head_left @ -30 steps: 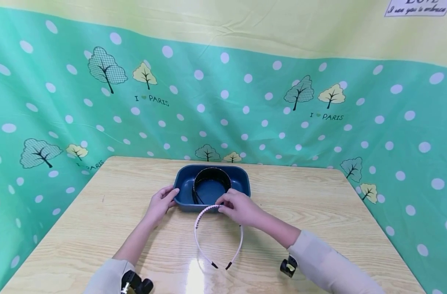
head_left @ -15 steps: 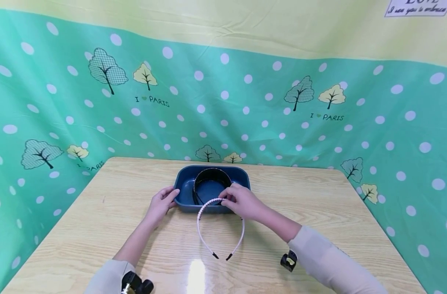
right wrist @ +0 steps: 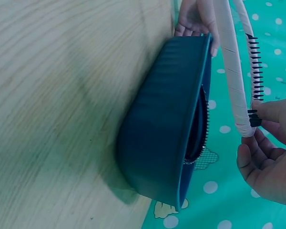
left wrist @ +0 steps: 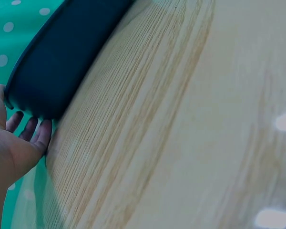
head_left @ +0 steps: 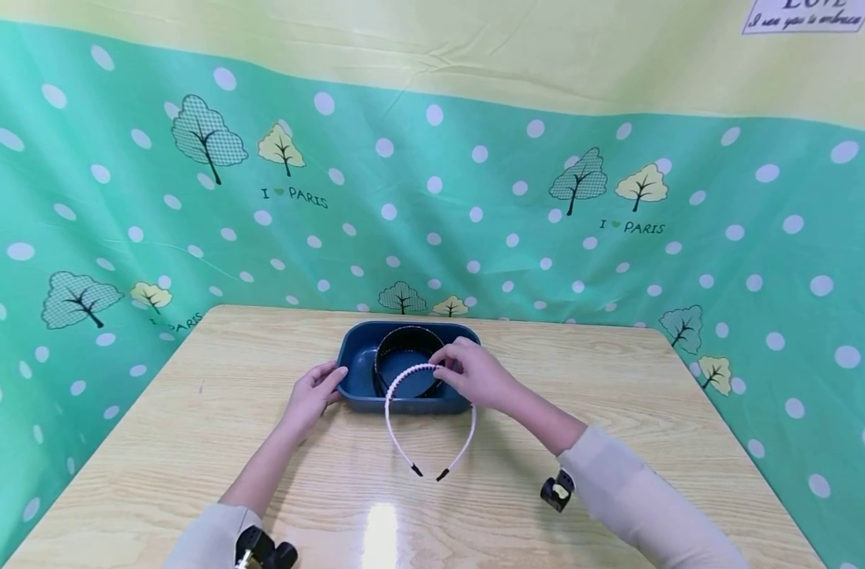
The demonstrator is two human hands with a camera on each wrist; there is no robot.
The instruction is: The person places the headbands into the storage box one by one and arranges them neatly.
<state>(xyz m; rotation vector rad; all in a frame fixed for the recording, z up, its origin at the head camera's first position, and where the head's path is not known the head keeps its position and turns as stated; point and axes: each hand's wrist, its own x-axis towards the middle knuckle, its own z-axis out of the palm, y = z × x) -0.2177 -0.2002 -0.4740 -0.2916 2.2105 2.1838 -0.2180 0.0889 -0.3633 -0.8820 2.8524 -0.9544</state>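
A white headband (head_left: 389, 415) with dark teeth and black tips hangs from my right hand (head_left: 478, 375), which pinches the top of its arch. It overlaps the front rim of a dark blue plastic basin (head_left: 357, 356) in the head view, its two ends pointing down toward me. My left hand (head_left: 314, 393) holds the basin's left end, thumb at the rim and fingers against the outer wall. Inside the basin stands a black headband (head_left: 382, 359), a toothed loop; the right hand hides part of its right side. The right wrist view shows the white headband (right wrist: 231, 62) beside the rim.
The basin stands near the back of a light wooden table (head_left: 588, 395). Right behind the table's back edge hangs a green dotted cloth (head_left: 475, 213). Black wrist mounts sit at both sleeves.
My right hand has raised the white headband and moved it away from me, from in front of the basin to over its front rim. The left hand has stayed put.
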